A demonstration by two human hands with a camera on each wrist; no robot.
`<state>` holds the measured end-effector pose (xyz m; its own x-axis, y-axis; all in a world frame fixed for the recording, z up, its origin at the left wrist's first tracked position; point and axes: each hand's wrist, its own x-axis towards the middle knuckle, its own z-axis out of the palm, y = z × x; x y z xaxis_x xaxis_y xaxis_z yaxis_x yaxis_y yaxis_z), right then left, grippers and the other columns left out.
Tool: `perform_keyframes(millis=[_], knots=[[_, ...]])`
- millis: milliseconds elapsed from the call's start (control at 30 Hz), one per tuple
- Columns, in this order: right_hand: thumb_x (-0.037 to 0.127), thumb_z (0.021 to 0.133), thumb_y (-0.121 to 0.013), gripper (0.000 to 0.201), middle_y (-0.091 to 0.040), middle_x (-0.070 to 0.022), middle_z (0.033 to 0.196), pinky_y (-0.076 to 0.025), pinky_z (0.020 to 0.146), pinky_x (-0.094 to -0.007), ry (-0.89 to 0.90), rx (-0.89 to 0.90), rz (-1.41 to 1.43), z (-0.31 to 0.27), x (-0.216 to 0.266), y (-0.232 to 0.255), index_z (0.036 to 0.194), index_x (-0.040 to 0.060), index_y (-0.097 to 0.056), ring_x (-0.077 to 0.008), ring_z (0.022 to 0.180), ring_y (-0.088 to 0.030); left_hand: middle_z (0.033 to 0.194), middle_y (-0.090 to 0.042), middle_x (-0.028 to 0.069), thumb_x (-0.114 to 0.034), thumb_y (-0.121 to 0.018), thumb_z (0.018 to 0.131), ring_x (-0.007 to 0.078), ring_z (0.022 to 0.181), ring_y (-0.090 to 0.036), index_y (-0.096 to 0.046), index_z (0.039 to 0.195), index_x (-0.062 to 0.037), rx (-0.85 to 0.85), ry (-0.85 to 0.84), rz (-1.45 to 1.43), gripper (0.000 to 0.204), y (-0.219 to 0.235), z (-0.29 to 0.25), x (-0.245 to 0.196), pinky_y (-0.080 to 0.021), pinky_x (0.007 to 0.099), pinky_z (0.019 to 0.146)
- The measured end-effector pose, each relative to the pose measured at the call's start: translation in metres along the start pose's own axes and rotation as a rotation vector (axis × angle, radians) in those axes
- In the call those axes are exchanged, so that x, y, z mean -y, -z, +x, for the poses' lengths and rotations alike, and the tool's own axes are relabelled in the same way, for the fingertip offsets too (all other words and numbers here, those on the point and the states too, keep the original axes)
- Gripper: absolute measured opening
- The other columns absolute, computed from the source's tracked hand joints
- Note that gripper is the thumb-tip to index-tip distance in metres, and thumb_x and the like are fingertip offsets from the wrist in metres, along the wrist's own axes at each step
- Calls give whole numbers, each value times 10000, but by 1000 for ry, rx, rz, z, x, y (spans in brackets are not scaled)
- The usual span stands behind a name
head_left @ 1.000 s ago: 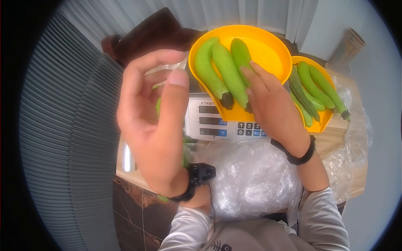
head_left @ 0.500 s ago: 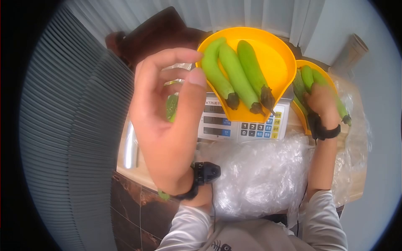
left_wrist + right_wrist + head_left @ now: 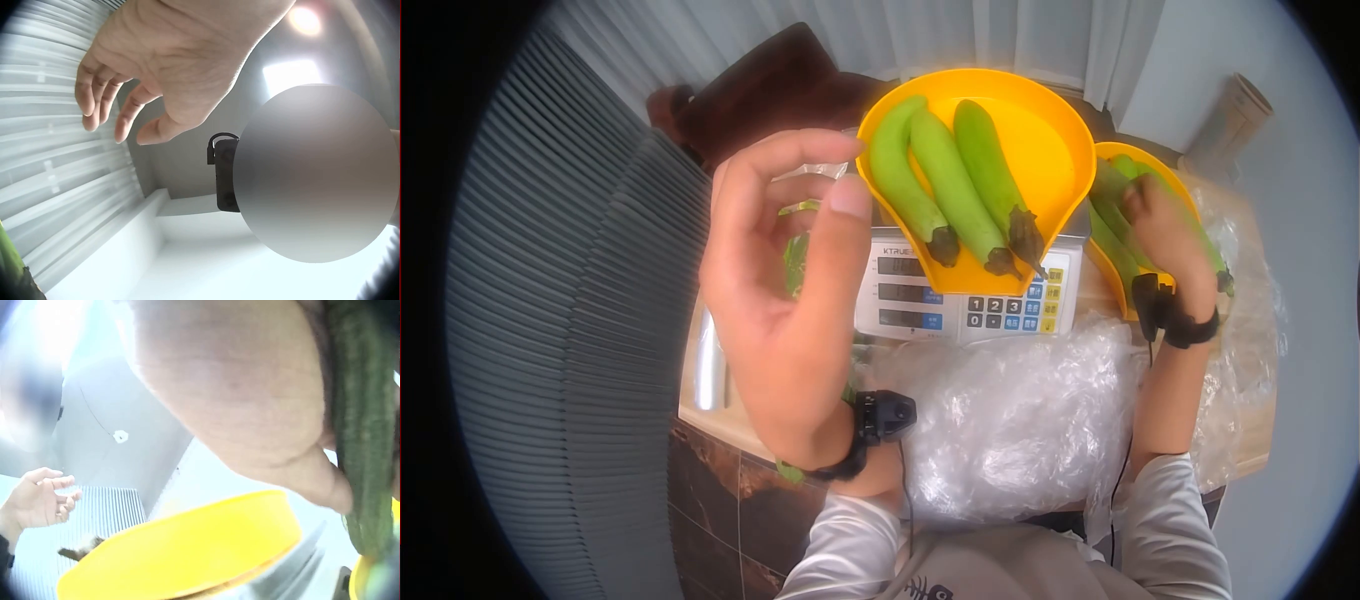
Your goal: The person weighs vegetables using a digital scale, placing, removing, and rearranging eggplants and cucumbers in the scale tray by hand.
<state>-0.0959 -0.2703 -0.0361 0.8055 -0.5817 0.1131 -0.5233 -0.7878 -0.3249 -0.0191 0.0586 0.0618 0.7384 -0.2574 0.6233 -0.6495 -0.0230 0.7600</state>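
Note:
My left hand (image 3: 785,300) is raised left of the scale, fingers loosely bent and holding nothing; the left wrist view shows the same empty hand (image 3: 169,69). A yellow scoop-shaped tray (image 3: 1048,145) sits on the white scale (image 3: 954,322) with three light-green long vegetables (image 3: 960,190) lying side by side, dark stem ends toward me. My right hand (image 3: 1178,240) is over the second yellow tray (image 3: 1112,150). In the right wrist view that hand (image 3: 231,387) grips a dark green ridged gourd (image 3: 365,431) between thumb and fingers; its fingers are mostly hidden.
A heap of clear plastic bags (image 3: 1010,425) lies in front of the scale, with more clear plastic (image 3: 1225,380) at the right. A shiny roll (image 3: 710,365) stands at the table's left edge. Behind are a dark red chair (image 3: 770,90) and a bin (image 3: 1230,120).
My right hand has left the vegetable at the right of the scale tray and moved right to the second tray, where it now grips the dark gourd. My left hand stays raised, nearly unmoved.

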Motion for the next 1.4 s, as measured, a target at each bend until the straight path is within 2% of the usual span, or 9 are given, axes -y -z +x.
perform_keyframes(millis=[267, 367, 767, 867, 933, 1067, 1133, 1200, 1400], knots=[[162, 1003, -545, 412, -689, -268, 1052, -513, 865, -447, 124, -320, 379, -40, 58, 34, 1370, -26, -543, -438, 990, -660, 1175, -665, 109, -73, -613, 964, 123, 982, -622, -633, 1163, 41, 15, -2, -10, 230, 0, -1, 0, -465, 262, 879], [89, 992, -542, 407, -671, -257, 1093, -513, 859, -454, 408, -639, 347, -33, 71, 13, 1388, -3, -541, -418, 958, -649, 1169, -663, 104, -76, -615, 968, 118, 983, -620, -630, 1167, 40, 5, 45, -31, 231, 0, -2, 0, -467, 256, 881], [92, 946, -633, 363, -666, -221, 1142, -479, 945, -463, 565, -563, 253, -37, 104, -14, 1285, -35, -610, -410, 1028, -614, 1166, -657, 91, -88, -619, 981, 106, 990, -607, -619, 1184, 43, 28, 15, -22, 242, 4, -1, 0, -467, 240, 877], [180, 968, -634, 346, -679, -210, 1130, -473, 956, -463, 522, -368, 496, -42, 101, 2, 1248, -24, -642, -404, 1060, -618, 1130, -661, 89, -91, -623, 979, 104, 978, -607, -619, 1190, 41, 13, 84, -60, 249, 3, -2, 0, -471, 232, 859], [241, 996, -595, 352, -692, -218, 1118, -482, 958, -445, 366, -458, 515, -41, 92, 10, 1233, -13, -655, -400, 1079, -630, 1072, -665, 86, -92, -625, 978, 97, 953, -608, -621, 1193, 35, 15, 26, -48, 250, 4, -1, 3, -475, 217, 827], [246, 1008, -557, 338, -707, -235, 1107, -506, 932, -450, 295, -613, 407, -16, 47, 24, 1209, -7, -658, -401, 1066, -659, 1031, -665, 82, -90, -629, 978, 87, 936, -604, -625, 1195, 29, 9, -40, -32, 248, 3, 1, 3, -477, 206, 797], [266, 957, -617, 336, -711, -243, 1120, -530, 912, -465, -2, -415, -21, -1, 14, 11, 1139, -8, -689, -399, 1045, -682, 1012, -669, 82, -89, -630, 980, 81, 907, -606, -625, 1196, 31, -4, 26, -65, 247, 2, -2, 3, -477, 206, 790], [267, 885, -673, 329, -716, -226, 1132, -544, 913, -470, -146, 119, -310, 17, -17, -12, 1088, 14, -724, -388, 1064, -687, 995, -670, 80, -87, -628, 981, 78, 886, -608, -622, 1199, 33, 10, 33, -44, 249, 3, -2, 2, -477, 205, 781], [190, 841, -671, 292, -722, -205, 1158, -552, 936, -446, -172, 249, -315, 26, -20, -29, 1081, 43, -747, -356, 1113, -685, 939, -665, 70, -78, -616, 987, 63, 824, -609, -612, 1204, 37, 25, 49, -16, 245, 2, -3, 3, -475, 194, 743]])
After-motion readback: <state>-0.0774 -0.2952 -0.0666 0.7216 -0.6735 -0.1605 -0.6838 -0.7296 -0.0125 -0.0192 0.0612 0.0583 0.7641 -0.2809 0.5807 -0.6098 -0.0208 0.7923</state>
